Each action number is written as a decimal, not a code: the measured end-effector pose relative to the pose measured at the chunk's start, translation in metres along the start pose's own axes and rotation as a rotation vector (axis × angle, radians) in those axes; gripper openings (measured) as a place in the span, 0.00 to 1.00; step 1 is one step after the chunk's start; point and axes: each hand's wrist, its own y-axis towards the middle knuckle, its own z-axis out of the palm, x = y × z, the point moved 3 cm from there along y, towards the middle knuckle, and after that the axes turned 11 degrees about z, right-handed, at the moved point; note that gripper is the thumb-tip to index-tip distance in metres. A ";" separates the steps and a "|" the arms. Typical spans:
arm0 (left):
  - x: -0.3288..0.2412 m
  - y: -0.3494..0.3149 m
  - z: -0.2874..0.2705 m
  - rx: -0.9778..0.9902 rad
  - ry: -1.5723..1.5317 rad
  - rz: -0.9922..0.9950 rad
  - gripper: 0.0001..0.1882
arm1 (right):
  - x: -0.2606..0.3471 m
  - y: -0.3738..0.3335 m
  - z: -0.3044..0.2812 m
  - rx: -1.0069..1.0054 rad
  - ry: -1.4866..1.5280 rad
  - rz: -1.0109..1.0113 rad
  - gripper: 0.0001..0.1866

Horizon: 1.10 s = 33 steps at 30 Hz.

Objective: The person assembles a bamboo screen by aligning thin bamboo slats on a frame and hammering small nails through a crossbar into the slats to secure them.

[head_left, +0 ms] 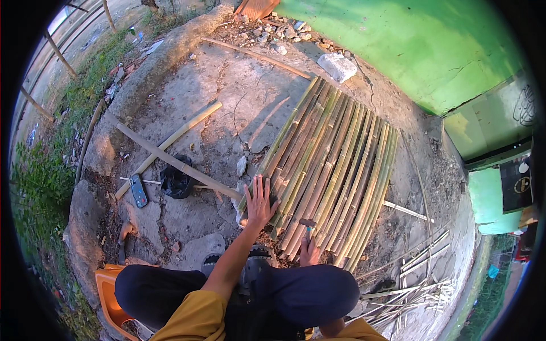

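Observation:
A panel of split bamboo slats [341, 170], laid side by side, lies on the ground in front of me. My left hand [260, 203] rests flat on the panel's near left edge, fingers spread and holding nothing. Closed around a hammer's handle, my right hand [310, 252] is at the near edge of the slats. The dark head of the hammer [307, 223] is over the bamboo; whether it touches the slats I cannot tell. The rest of my right forearm is mostly hidden behind my knee.
Left of the panel, a bamboo pole [176, 162] crosses a split length [196, 122], near a black plastic bag [177, 177] and a phone [138, 190]. A white stone block [337, 67] sits beyond. Thin bamboo strips [404, 298] lie right; an orange plastic chair [108, 295] is lower left.

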 end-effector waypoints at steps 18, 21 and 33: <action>-0.024 -0.064 -0.006 0.097 0.023 0.188 0.44 | 0.003 -0.012 0.001 -0.046 0.023 -0.040 0.18; -0.029 -0.075 -0.001 0.144 0.044 0.206 0.46 | -0.003 -0.009 0.006 -0.049 0.045 -0.114 0.18; -0.071 -0.113 0.025 0.285 0.101 0.159 0.45 | -0.021 0.007 0.008 -0.111 0.037 0.018 0.20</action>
